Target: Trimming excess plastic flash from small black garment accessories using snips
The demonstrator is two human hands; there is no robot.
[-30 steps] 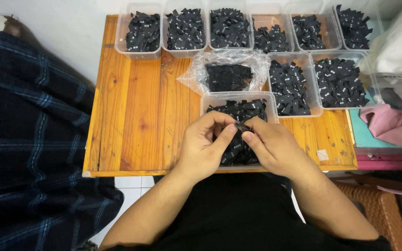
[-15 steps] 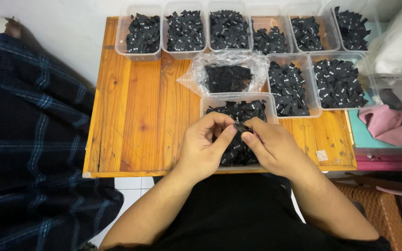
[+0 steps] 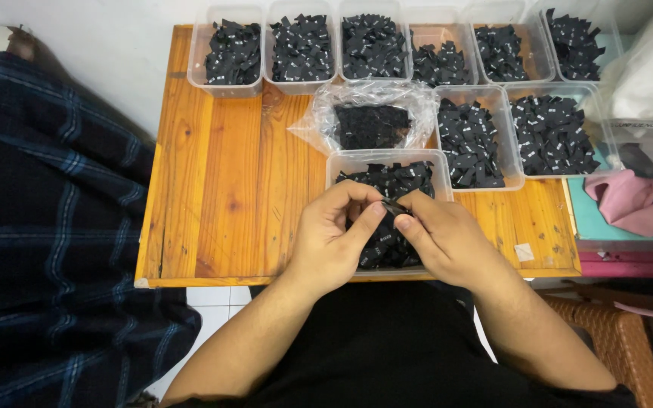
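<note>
Over the near clear plastic tub (image 3: pixel 341 161) of small black fabric labels, my left hand (image 3: pixel 334 242) and my right hand (image 3: pixel 447 242) meet. Both pinch one small black label (image 3: pixel 394 207) between thumbs and fingertips, just above the heap in the tub. The label is mostly hidden by my fingers. The tub stands at the front edge of a wooden table (image 3: pixel 228 189).
Several more clear tubs (image 3: pixel 234 51) of black labels line the back and right of the table. A clear plastic bag (image 3: pixel 372 121) of black pieces lies behind the near tub. Dark plaid cloth (image 3: pixel 47 227) lies left; pink cloth (image 3: pixel 632 200) lies right.
</note>
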